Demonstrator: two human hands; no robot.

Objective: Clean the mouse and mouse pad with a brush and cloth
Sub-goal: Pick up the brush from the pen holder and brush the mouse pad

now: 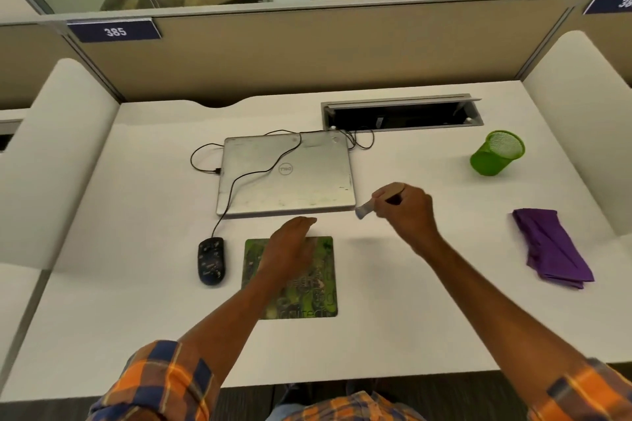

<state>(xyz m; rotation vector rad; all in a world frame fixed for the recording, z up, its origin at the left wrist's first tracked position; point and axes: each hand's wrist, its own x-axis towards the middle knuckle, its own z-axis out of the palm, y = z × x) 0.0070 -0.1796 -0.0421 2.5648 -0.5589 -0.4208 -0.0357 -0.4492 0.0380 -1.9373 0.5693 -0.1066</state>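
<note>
A dark speckled mouse (211, 260) lies on the white desk, just left of a green patterned mouse pad (316, 284); its cable runs up over the laptop. My left hand (289, 249) hovers flat over the pad's upper left part, fingers together and extended, holding nothing. My right hand (407, 207) is raised to the right of the laptop's near corner and grips a small brush (364, 210) with a tan handle, its pale bristles pointing down-left. A folded purple cloth (550, 248) lies at the far right of the desk.
A closed silver laptop (285, 174) sits behind the pad with a black cable across its lid. A green mesh pen cup (497, 154) stands at the back right. An open cable tray (402, 114) is set into the desk. Partition walls enclose the desk.
</note>
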